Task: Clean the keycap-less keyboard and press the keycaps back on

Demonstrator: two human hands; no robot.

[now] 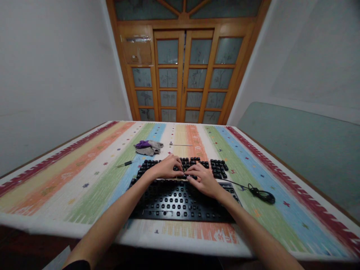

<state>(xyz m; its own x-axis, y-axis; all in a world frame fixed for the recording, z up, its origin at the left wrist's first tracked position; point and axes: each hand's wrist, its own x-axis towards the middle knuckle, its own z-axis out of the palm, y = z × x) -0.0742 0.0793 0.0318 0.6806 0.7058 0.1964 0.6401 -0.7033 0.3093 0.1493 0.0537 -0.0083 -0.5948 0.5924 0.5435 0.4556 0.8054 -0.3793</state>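
A black keyboard base lies near the table's front edge, its keycaps off and rows of bare sockets showing. Just beyond it, loose black keycaps are laid out in rows. My left hand reaches over the middle of these rows, fingers curled and thumb drawn in. Facing it is my right hand, above the base's far edge, with its fingers bent inward. The fingertips of both hands come together among the keycaps; whatever sits between them is too small to make out.
A striped cloth covers the table. To the left lie a grey and purple rag and a dark-handled wire tool. A thin rod lies farther back. The coiled black cable rests at the right. Wooden glazed doors stand behind.
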